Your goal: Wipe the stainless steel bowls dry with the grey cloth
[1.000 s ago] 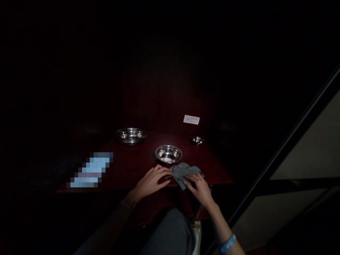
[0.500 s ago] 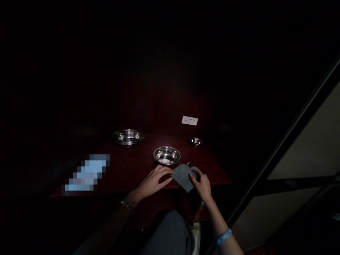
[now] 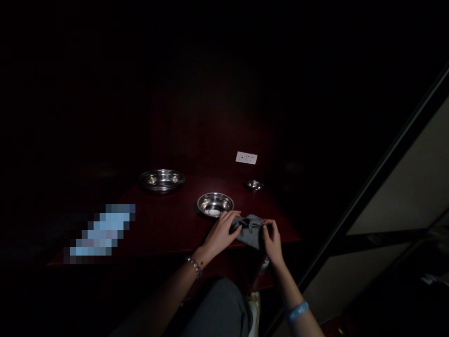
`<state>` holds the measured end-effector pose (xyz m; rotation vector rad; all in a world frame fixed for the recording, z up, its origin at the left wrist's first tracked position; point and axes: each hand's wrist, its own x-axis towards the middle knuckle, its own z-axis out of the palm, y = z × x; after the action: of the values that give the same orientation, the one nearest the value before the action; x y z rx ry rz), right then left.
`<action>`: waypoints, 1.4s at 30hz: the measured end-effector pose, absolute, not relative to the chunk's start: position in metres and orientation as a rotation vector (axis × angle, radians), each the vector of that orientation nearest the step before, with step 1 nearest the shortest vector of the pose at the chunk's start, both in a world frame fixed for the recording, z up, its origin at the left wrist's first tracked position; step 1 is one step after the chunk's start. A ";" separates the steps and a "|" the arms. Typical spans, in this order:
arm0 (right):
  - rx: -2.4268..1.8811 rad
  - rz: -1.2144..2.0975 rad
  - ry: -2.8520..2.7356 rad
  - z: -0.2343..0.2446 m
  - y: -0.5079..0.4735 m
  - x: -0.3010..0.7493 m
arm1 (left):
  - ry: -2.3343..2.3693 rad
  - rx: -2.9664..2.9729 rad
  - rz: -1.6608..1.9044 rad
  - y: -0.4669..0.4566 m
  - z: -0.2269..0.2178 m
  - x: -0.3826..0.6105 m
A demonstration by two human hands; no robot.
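Observation:
A small grey cloth (image 3: 249, 231) lies bunched at the near edge of a dark red table (image 3: 168, 224). My left hand (image 3: 222, 231) grips its left side with curled fingers. My right hand (image 3: 271, 236) pinches its right side. Both hands sit just in front of a shiny steel bowl (image 3: 215, 204). A bead bracelet is on my left wrist and a blue band on my right.
A wider steel dish (image 3: 162, 179) stands at the back left and a tiny steel cup (image 3: 254, 185) at the back right. A white card (image 3: 246, 157) sits behind. A blurred pale-blue patch (image 3: 101, 229) lies left. A dark-framed panel (image 3: 386, 187) runs along the right.
My left hand has moved right onto the cloth and closed on it. My right hand has shifted to the cloth's right edge. The cloth is more gathered than a second ago.

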<state>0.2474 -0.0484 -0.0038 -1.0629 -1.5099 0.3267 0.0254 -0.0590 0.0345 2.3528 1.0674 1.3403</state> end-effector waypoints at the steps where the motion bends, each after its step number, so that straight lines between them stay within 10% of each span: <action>1: -1.077 0.343 -1.471 -0.006 -0.047 0.248 | 1.092 2.330 1.332 -0.058 0.033 0.029; 42: -1.142 -0.231 -1.784 0.050 -0.052 0.245 | 0.650 1.388 1.349 -0.009 0.055 0.081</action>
<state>0.2451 -0.0523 0.0499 -1.1417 -1.7843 -0.2308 0.0807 -0.0087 0.0553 1.3881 0.6495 1.3490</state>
